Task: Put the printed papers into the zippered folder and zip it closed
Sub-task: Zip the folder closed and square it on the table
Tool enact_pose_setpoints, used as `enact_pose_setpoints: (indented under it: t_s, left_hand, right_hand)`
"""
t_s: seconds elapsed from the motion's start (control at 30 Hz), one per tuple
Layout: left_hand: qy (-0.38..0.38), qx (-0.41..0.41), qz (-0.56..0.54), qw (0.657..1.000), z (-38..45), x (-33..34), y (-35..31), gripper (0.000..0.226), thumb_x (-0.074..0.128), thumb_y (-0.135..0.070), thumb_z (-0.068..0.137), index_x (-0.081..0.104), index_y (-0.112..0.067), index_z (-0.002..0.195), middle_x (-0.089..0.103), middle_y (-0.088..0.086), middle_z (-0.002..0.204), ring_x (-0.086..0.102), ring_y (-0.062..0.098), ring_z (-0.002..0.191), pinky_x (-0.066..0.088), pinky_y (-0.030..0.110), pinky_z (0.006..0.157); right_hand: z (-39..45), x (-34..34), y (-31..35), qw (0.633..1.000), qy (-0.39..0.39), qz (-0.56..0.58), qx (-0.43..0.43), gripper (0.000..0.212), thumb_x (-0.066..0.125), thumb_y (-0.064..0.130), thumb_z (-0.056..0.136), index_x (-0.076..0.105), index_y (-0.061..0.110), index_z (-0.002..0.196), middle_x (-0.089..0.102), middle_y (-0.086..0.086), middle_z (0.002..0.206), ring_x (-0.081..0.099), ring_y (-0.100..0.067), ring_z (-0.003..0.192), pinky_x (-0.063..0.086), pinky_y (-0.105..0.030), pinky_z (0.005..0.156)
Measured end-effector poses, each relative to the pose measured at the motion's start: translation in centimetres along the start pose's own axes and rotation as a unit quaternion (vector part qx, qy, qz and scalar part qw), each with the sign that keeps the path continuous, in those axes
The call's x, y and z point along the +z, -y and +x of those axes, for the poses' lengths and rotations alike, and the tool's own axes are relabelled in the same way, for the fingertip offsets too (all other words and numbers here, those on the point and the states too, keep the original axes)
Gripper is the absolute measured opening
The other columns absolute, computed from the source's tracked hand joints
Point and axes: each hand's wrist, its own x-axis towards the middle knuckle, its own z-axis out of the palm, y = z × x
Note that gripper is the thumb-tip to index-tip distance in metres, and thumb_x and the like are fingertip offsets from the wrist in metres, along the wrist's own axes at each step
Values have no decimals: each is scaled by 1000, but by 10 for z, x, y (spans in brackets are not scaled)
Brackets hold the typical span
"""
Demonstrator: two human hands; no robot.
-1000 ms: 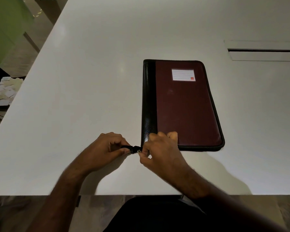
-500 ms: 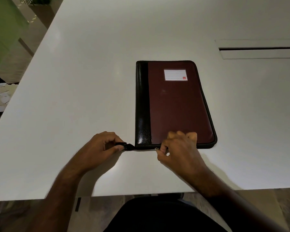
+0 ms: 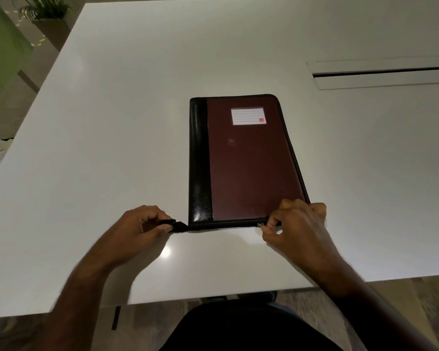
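Now folder (image 3: pixel 251 160) shut; my right hand (image 3: pixel 297 229) pinches zipper pull (image 3: pixel 261 225) near corner, left hand (image 3: pixel 142 228) grips tail tab (image 3: pixel 178 225); side run left.

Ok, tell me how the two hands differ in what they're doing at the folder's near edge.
The left hand pinches the black tab sticking out past the spine corner; the right hand pinches the zipper pull near the opposite corner. The left sits off the folder, the right overlaps its corner. Both grip along the near edge.

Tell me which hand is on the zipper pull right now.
The right hand, at the folder's near right corner, pinches the metal zipper pull. The left hand only holds the black tab by the spine.
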Motion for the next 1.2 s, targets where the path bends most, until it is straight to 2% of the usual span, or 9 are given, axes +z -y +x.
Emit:
enact_pose_setpoints:
  t_s: [0.3, 0.4, 0.53, 0.7, 0.8, 0.9, 1.0, 1.1, 1.2]
  left_hand:
    - [4, -31, -16, 999, 0, -2, -9, 21, 73, -17, 95, 78, -37, 97, 76, -13, 101, 70, 7, 96, 54, 34, 85]
    - [1, -31, -2, 1000, 0, -2, -12, 19, 74, -17, 95, 77, -35, 96, 76, -14, 99, 69, 4, 93, 51, 28, 79]
    - [5, -28, 13, 1000, -1, -4, -14, 21, 74, -18, 95, 78, -38, 99, 76, -15, 98, 69, 0, 90, 50, 15, 75]
    - [37, -40, 13, 998, 4, -10, -20, 25, 74, -18, 94, 79, -41, 103, 76, -11, 99, 70, 6, 91, 53, 21, 79]
    - [-16, -39, -5, 999, 9, -9, -31, 25, 72, -20, 96, 76, -39, 111, 74, -16, 112, 68, 0, 99, 51, 23, 84]
    - [-102, 21, 34, 994, 19, 7, -57, 26, 68, -28, 98, 68, -40, 121, 66, -24, 125, 58, -4, 110, 46, 16, 86]
    - [-121, 135, 108, 978, 35, 39, -93, 34, 61, -44, 99, 65, -32, 130, 61, -25, 128, 51, -1, 121, 34, 12, 106]
    - [-75, 202, 153, 964, 55, 78, -122, 45, 65, -48, 97, 67, -23, 134, 62, -14, 135, 45, 3, 135, 23, 15, 117]
    - [-2, 236, 163, 958, 72, 116, -138, 57, 63, -56, 95, 59, -28, 144, 50, -17, 152, 28, 0, 149, 14, 17, 121]
  right_hand:
    - [-10, -9, -51, 999, -29, 26, 35, 19, 85, 31, 81, 73, 28, 67, 61, 13, 77, 60, -18, 80, 22, -37, 80]
    - [-10, -12, -69, 998, -36, 22, 39, 17, 86, 33, 81, 73, 32, 70, 54, 16, 75, 58, -17, 79, 19, -36, 80]
    - [-4, -15, -82, 998, -43, 19, 39, 12, 84, 30, 83, 76, 28, 74, 57, 12, 78, 60, -19, 83, 21, -37, 81]
    - [3, -17, -93, 998, -53, 45, 11, 18, 82, 14, 82, 70, 23, 72, 60, 12, 75, 61, -18, 75, 25, -37, 81]
    - [6, -15, -102, 996, -35, 85, -21, 23, 82, 15, 85, 67, 28, 73, 65, 11, 73, 60, -7, 67, 28, -35, 83]
    - [6, -11, -109, 989, -20, 139, -40, 22, 78, 23, 90, 65, 32, 75, 67, 15, 74, 62, -4, 68, 34, -32, 88]
    - [8, -9, -112, 986, -16, 163, -41, 18, 78, 20, 91, 69, 29, 77, 71, 14, 77, 64, -5, 69, 41, -30, 86]
    - [9, -10, -114, 981, 0, 192, -34, 10, 78, 22, 92, 76, 25, 83, 75, 11, 81, 69, -9, 73, 54, -34, 80]
    - [8, -12, -114, 978, 5, 206, -31, 7, 78, 22, 92, 78, 22, 85, 75, 10, 83, 69, -11, 74, 56, -37, 78]
